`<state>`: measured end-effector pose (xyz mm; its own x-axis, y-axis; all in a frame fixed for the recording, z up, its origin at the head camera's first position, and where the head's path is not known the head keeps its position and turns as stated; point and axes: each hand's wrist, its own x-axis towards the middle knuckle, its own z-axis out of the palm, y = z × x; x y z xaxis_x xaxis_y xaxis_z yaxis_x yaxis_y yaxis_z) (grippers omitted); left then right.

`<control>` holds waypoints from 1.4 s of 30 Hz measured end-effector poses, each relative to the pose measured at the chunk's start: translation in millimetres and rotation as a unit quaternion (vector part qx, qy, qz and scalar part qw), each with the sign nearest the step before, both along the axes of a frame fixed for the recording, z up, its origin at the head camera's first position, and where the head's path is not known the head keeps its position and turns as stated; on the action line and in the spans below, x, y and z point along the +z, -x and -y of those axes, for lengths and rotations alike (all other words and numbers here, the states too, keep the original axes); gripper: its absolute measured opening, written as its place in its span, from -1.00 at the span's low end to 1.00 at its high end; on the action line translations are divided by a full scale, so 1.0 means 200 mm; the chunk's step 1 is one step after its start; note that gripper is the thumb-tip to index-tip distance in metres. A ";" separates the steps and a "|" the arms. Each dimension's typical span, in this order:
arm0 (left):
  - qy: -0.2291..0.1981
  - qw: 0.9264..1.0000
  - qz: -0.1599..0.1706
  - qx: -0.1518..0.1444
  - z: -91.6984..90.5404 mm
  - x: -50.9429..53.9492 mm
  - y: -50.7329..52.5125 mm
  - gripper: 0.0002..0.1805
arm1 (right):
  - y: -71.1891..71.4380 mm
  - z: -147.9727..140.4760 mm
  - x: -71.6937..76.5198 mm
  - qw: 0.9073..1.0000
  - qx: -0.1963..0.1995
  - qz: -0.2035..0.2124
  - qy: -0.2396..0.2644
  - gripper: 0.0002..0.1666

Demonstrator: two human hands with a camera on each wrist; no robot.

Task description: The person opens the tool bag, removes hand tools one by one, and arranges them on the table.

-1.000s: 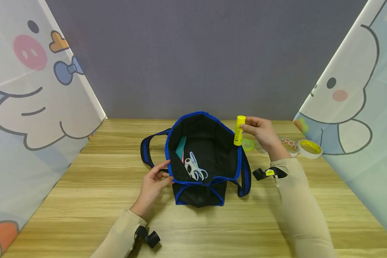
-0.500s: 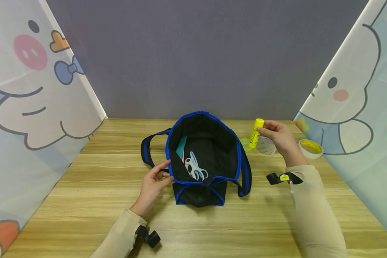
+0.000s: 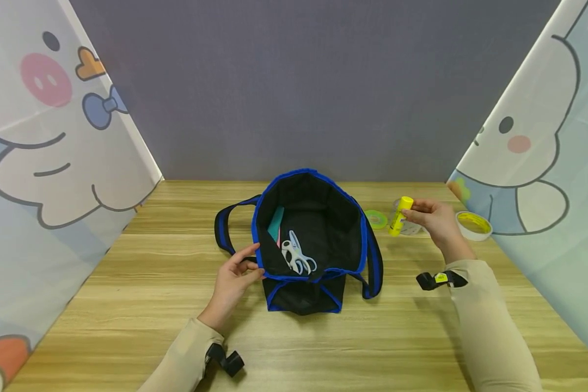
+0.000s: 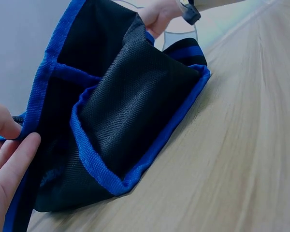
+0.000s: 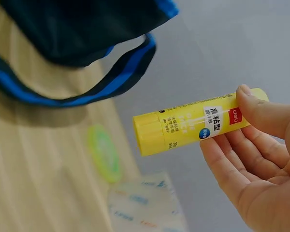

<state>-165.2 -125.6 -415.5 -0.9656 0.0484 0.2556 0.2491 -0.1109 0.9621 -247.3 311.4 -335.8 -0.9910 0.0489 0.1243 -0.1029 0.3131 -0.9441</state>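
A black tool bag with blue edging stands with its mouth wide. My left hand pinches the near left part of its rim, thumb and fingers on either side of the fabric. To the right of the bag, my right hand holds a yellow glue stick by one end, between thumb and fingers. It is tilted and raised over the table. Inside the bag lie scissors with pale handles and a teal flat item, partly hidden.
Behind the glue stick lies a printed tape roll, partly covered. A small green tape roll is left of it, and a white roll with a yellow core is farther right. Strap handles stick out on both sides of the bag.
My right hand has carried the glue stick away from the bag's right rim, rightward and lower, to in front of the printed tape roll. My left hand stays on the rim.
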 end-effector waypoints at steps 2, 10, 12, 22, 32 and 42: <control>0.001 1.000 0.003 0.000 0.00 0.00 0.00 -0.36 | 0.00 -0.01 -0.03 1.000 -0.006 0.010 -0.001 -0.25; 0.001 1.000 0.016 -0.002 -0.01 0.00 0.00 -0.35 | 0.02 -0.03 -0.11 0.999 -0.022 0.030 -0.018 -0.33; 0.001 1.000 0.015 -0.003 -0.01 0.00 0.00 -0.35 | 0.02 -0.03 -0.12 0.999 -0.021 0.030 -0.011 -0.37; -0.001 1.000 0.008 -0.004 0.00 0.00 0.00 -0.35 | 0.05 -0.02 -0.18 0.998 -0.026 0.018 -0.053 -0.47; -0.001 1.000 -0.004 -0.004 0.00 -0.01 0.01 -0.36 | 0.08 0.00 -0.22 0.997 -0.033 0.017 -0.064 -0.43; -0.014 1.000 0.002 -0.006 0.00 -0.02 0.00 -0.35 | 0.07 0.00 -0.22 0.995 -0.041 0.011 -0.086 -0.45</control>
